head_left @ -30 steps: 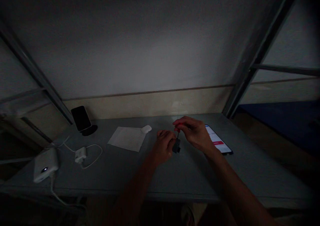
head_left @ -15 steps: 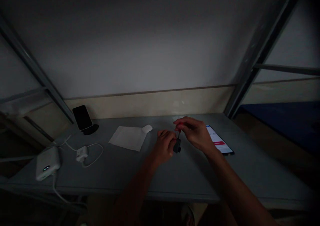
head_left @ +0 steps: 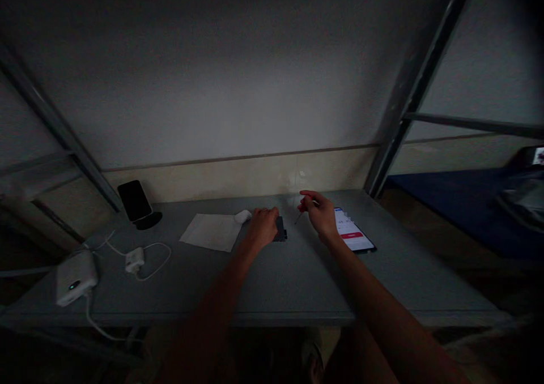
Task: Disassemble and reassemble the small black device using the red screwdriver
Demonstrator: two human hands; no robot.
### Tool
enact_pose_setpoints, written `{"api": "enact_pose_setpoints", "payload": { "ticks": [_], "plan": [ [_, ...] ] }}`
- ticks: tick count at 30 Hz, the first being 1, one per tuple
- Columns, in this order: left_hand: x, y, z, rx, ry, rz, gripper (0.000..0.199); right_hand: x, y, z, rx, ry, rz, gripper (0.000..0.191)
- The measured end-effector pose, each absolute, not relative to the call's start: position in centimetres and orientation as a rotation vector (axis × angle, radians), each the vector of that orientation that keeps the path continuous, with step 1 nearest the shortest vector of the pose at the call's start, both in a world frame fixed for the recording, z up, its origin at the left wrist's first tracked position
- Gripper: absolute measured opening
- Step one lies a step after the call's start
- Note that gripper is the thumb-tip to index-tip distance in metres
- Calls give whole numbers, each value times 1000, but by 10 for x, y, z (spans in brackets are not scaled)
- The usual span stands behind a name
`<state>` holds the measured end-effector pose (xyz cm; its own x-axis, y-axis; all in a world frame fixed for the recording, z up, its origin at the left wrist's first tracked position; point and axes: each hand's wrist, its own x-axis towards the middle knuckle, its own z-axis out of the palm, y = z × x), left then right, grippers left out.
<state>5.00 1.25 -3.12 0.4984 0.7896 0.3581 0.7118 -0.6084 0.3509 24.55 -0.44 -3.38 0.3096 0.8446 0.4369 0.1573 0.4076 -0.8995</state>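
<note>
My right hand (head_left: 321, 214) is closed on a small screwdriver (head_left: 301, 207) with a red handle, its thin shaft pointing down and to the left above the grey table. Just left of it, my left hand (head_left: 264, 225) has its fingers wrapped over a small dark block (head_left: 280, 229), which shows at the right side of the hand. The screwdriver tip and the block are apart. Under and behind the left fingers, details of the block are hidden and dim.
A lit phone (head_left: 353, 234) lies right of my right hand. Left are a white sheet (head_left: 212, 231) with a small white object (head_left: 242, 217), a black phone on a stand (head_left: 135, 201), a white charger (head_left: 135, 259) with cable, and a white power bank (head_left: 76, 277).
The screwdriver has come away from the dark block and tilted. The block now sits lower beneath my left hand, and my hands are farther apart. The view has shifted slightly right.
</note>
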Motion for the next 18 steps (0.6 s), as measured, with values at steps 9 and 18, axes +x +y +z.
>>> {"api": "enact_pose_setpoints", "payload": {
  "ticks": [9,18],
  "plan": [
    [-10,6,-19,2430,1050,802,50,235,-9,-42,-1035,-1606,687,29],
    [-49,-7,-27,2500,911,619,80,230,-18,-61,-902,-2108,772,89]
  ]
}}
